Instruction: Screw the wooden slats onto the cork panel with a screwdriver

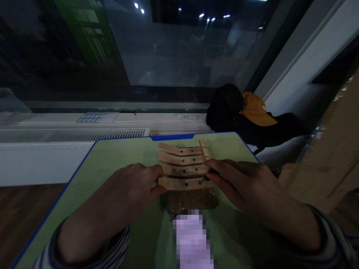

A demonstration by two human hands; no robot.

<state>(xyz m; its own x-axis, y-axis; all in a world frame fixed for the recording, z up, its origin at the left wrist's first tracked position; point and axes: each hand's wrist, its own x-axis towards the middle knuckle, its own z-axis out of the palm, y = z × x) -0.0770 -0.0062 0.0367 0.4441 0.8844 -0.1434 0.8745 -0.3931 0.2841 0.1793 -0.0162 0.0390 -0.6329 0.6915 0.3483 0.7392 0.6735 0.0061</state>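
Observation:
Several bent wooden slats, each with two dark holes, lie in a row at the middle of the table. My left hand is closed, thumb and fingers gripping the left end of the nearest slat. In my right hand, thumb and fingers pinch a small dark thin tool, whose tip is at the right hole of that slat. What kind of tool it is, I cannot tell. A short wooden strip stands across the slats' right ends. Under the nearest slat lies a brown, shiny packet.
The pale green table has a blue rim. A pixelated lilac rectangle lies close to me. Beyond are a white radiator, a windowsill and a dark window. An orange cap rests on black clothing at the right, near a cardboard box.

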